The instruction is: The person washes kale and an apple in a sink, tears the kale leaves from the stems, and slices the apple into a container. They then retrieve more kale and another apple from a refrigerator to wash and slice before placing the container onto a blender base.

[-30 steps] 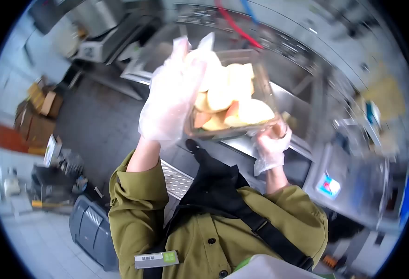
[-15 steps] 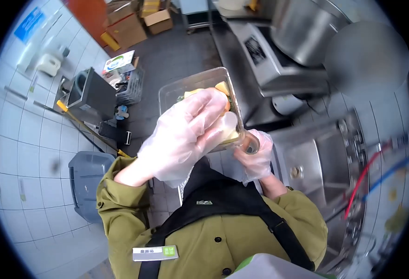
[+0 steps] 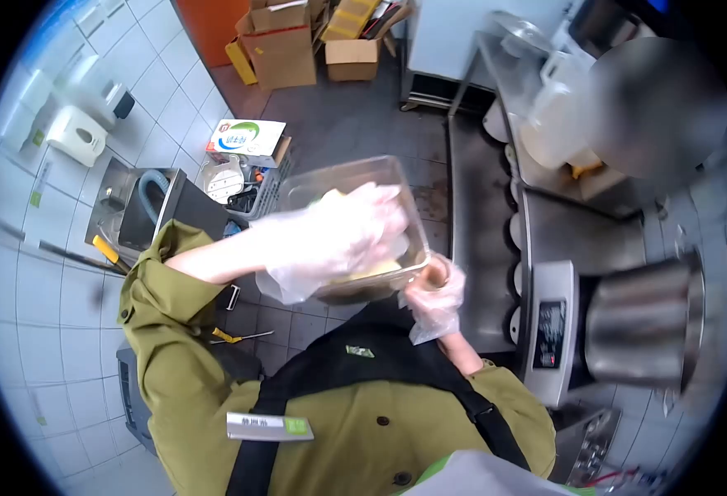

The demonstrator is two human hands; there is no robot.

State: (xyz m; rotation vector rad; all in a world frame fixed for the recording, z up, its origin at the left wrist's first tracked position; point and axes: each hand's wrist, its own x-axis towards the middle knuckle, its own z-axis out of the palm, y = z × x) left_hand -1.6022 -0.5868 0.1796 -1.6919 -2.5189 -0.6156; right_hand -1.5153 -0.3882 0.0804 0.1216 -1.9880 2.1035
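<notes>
A clear rectangular container point(image 3: 409, 198) is held in front of my body, with pale yellow pieces of food point(image 3: 377, 269) in it. My left hand point(image 3: 355, 227), in a loose clear plastic glove, reaches across it with bent fingers down among the food. Motion blurs this hand, and I cannot tell what its fingers hold. At the container's near right corner, my right hand point(image 3: 435, 302), gloved too, has its fingers curled round the edge. A small round brownish thing point(image 3: 436, 271) shows between those fingers and the corner.
A steel counter point(image 3: 483, 248) runs along the right, with an induction cooker point(image 3: 552, 331) and a large steel pot point(image 3: 640, 322). A grey crate point(image 3: 274, 190) with a carton on it stands left. Cardboard boxes point(image 3: 276, 54) lie at the back. A yellow-handled tool point(image 3: 227, 336) is low on the left.
My view has swung right, and the sink has mostly left the picture. The container and both hands have shifted slightly down. My left hand is still over the food.
</notes>
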